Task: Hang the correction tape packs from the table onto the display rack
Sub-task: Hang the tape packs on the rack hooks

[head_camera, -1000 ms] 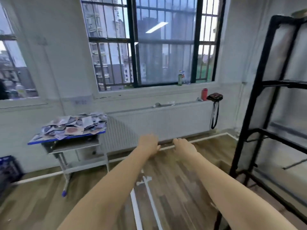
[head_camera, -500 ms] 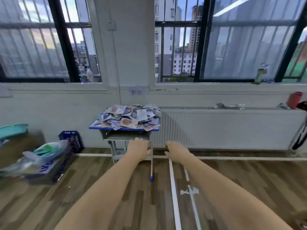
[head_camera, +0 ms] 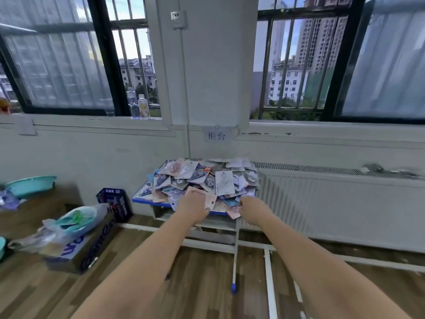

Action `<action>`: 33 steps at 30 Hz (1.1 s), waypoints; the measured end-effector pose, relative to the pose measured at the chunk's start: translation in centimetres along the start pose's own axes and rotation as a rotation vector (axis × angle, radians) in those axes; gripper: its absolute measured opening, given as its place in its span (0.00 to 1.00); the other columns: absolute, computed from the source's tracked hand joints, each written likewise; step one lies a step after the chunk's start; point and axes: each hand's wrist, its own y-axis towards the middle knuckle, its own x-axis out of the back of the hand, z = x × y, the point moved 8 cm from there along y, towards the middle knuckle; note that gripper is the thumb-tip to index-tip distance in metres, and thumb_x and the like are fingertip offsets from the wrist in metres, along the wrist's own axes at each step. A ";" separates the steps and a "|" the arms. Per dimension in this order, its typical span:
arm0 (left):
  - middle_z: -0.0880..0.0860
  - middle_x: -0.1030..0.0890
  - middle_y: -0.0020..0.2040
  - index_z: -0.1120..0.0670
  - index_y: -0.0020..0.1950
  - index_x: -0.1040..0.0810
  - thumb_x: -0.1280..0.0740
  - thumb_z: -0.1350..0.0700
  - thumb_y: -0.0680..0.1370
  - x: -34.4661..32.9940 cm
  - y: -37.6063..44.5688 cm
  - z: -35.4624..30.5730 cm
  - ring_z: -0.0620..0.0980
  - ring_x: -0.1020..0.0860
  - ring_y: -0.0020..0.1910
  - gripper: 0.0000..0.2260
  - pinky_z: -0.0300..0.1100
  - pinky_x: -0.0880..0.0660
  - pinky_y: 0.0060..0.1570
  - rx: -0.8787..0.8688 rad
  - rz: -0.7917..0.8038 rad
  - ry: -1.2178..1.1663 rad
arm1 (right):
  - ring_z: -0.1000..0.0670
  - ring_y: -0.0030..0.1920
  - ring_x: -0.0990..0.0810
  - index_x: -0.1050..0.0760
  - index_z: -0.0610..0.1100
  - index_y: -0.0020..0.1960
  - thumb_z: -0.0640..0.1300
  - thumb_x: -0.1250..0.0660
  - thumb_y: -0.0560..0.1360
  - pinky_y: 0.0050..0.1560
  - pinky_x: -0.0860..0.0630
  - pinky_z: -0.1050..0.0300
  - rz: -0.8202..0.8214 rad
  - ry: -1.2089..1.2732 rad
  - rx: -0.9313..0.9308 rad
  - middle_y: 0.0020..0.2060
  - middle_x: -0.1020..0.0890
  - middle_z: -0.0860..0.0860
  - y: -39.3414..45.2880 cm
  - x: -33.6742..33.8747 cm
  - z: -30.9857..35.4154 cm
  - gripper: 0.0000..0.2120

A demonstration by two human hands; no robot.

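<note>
A heap of correction tape packs (head_camera: 207, 180), flat carded packs in pink, white and blue, covers a small blue-edged table (head_camera: 142, 200) under the window pillar. Both my arms stretch forward to the table's front edge. My left hand (head_camera: 192, 209) is at the front of the heap, right below a pink pack (head_camera: 195, 192). My right hand (head_camera: 253, 209) is at the heap's front right corner. I see the backs of both hands; the fingers are hidden and no pack is visibly held. The display rack is out of view.
A cardboard box (head_camera: 80, 247) with a plastic bag (head_camera: 69, 222) on top sits on the floor to the left, with a blue crate (head_camera: 115, 203) and a teal basin (head_camera: 31, 184) behind. A white radiator (head_camera: 333, 203) runs along the right wall. Bottles (head_camera: 138, 107) stand on the sill.
My view has swung left, away from the black rack, and closed in on the table. Both hands have gone from mid-air over the floor to the front edge of the pile.
</note>
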 end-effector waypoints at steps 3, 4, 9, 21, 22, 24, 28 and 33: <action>0.56 0.26 0.66 0.56 0.69 0.30 0.44 0.46 0.82 -0.9 4.2 1.8 0.55 0.28 0.64 0.20 0.49 0.31 0.59 0.004 0.028 -0.029 | 0.42 0.54 0.23 0.28 0.38 0.57 0.43 0.44 0.80 0.50 0.27 0.51 0.047 0.010 0.009 0.55 0.22 0.42 5.2 -2.1 0.0 0.12; 0.56 0.26 0.66 0.55 0.68 0.30 0.44 0.47 0.82 -1.4 5.6 2.3 0.56 0.28 0.64 0.19 0.49 0.31 0.59 -0.003 0.036 -0.023 | 0.42 0.52 0.23 0.28 0.38 0.56 0.43 0.44 0.79 0.47 0.28 0.52 0.061 0.002 0.007 0.54 0.22 0.41 7.0 -2.8 0.0 0.11; 0.57 0.23 0.61 0.56 0.64 0.26 0.45 0.50 0.82 -4.4 14.1 4.8 0.56 0.25 0.60 0.17 0.45 0.28 0.52 -0.047 0.079 -0.017 | 0.42 0.56 0.24 0.29 0.38 0.58 0.39 0.45 0.79 0.47 0.30 0.54 0.084 0.009 -0.017 0.57 0.24 0.42 15.8 -5.4 -0.4 0.12; 0.56 0.28 0.66 0.55 0.68 0.31 0.44 0.45 0.82 -10.1 33.7 9.2 0.56 0.31 0.66 0.20 0.50 0.33 0.62 -0.250 0.117 -0.016 | 0.41 0.62 0.29 0.35 0.36 0.65 0.45 0.37 0.78 0.56 0.30 0.52 -0.012 0.225 -0.419 0.62 0.29 0.40 31.3 -8.5 -4.1 0.20; 0.56 0.29 0.67 0.55 0.69 0.31 0.44 0.45 0.82 -10.4 34.5 9.1 0.55 0.32 0.67 0.20 0.50 0.33 0.63 -0.267 0.118 -0.028 | 0.41 0.63 0.30 0.37 0.35 0.67 0.48 0.37 0.78 0.59 0.31 0.51 -0.026 0.260 -0.449 0.63 0.31 0.40 31.8 -9.0 -4.1 0.23; 0.55 0.30 0.68 0.55 0.70 0.32 0.44 0.45 0.82 -11.1 35.8 8.9 0.55 0.33 0.68 0.21 0.50 0.33 0.63 -0.291 0.120 -0.040 | 0.40 0.64 0.32 0.40 0.34 0.69 0.51 0.36 0.77 0.62 0.32 0.49 -0.051 0.317 -0.504 0.64 0.33 0.40 32.4 -9.9 -3.9 0.28; 0.54 0.28 0.66 0.55 0.69 0.31 0.45 0.46 0.82 -11.5 37.6 8.4 0.53 0.29 0.64 0.19 0.48 0.30 0.58 -0.328 0.065 -0.085 | 0.40 0.65 0.33 0.40 0.34 0.69 0.50 0.35 0.77 0.64 0.34 0.51 -0.076 0.320 -0.557 0.65 0.34 0.39 33.3 -10.8 -4.2 0.29; 0.52 0.26 0.63 0.54 0.66 0.29 0.46 0.47 0.82 -11.8 37.8 8.4 0.51 0.29 0.63 0.17 0.43 0.30 0.53 -0.366 -0.038 -0.205 | 0.40 0.64 0.33 0.38 0.35 0.67 0.48 0.30 0.74 0.62 0.33 0.51 -0.131 0.366 -0.639 0.64 0.34 0.40 33.5 -11.1 -4.9 0.29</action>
